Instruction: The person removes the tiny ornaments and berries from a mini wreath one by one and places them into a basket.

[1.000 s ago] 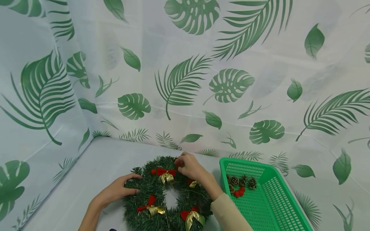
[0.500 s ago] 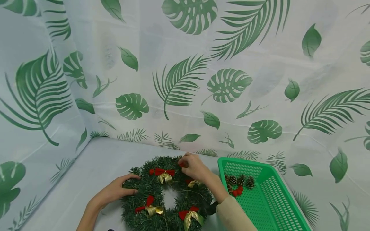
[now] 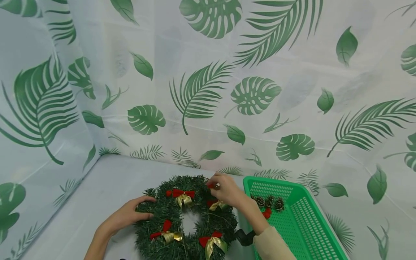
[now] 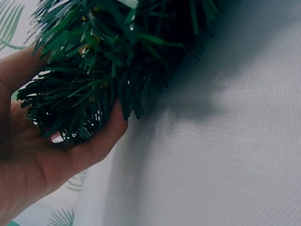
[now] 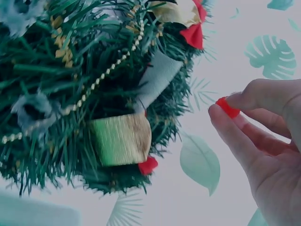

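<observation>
An artificial green wreath with red-and-gold bows lies on the white-covered table. My left hand grips its left rim; in the left wrist view the thumb and fingers curl round the green tinsel. Above the wreath's upper right edge, my right hand pinches a small red fuzzy ball between thumb and fingertip. The right wrist view shows a gap between that ball and the greenery. A thin gold bead string crosses the wreath. One small red ball sits beside the top bow.
To the right stands a green plastic basket holding several pine cones and some red balls. A black object shows beside the right wrist. Leaf-printed white cloth hangs behind and at the left.
My right hand has shifted rightward along the wreath's upper edge, still pinching the red ball. The left hand keeps its grip on the left rim. The head view has turned slightly.
</observation>
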`<state>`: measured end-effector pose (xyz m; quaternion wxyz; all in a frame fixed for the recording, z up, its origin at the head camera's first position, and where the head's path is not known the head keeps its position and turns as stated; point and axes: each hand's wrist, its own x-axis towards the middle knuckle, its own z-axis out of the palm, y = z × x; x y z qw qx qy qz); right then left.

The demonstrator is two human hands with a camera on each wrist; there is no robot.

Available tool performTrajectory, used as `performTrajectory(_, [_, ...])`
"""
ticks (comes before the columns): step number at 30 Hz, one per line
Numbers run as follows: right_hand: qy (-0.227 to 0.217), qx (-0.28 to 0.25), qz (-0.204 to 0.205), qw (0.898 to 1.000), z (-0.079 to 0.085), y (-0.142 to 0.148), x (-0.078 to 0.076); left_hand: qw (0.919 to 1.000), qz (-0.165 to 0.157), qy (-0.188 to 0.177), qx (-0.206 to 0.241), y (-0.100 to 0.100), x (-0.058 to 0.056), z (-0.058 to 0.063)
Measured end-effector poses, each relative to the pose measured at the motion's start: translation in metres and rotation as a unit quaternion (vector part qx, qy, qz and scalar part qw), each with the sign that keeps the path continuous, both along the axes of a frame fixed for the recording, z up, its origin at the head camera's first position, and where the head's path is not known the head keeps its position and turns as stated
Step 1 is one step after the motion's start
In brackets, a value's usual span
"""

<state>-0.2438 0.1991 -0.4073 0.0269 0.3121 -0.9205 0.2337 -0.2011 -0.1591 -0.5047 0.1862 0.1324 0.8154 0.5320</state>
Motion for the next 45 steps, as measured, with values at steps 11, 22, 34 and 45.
performTrajectory(11, [-0.019,-0.028,-0.009,0.999,0.011,0.021,0.011,1.0,0.0,-0.001,0.002,-0.001,0.001,0.001])
performTrajectory(22, [-0.006,-0.031,-0.034,0.999,0.013,0.049,0.022,0.9999,0.004,-0.014,0.007,-0.002,0.002,-0.005])
performTrajectory(34, [0.003,-0.03,-0.082,0.996,0.02,0.076,0.032,0.9999,-0.007,0.004,0.009,-0.002,0.0,-0.001])
performTrajectory(45, [0.009,-0.033,-0.122,0.992,0.014,0.106,0.037,0.9999,-0.008,0.012,0.009,-0.002,0.0,0.0])
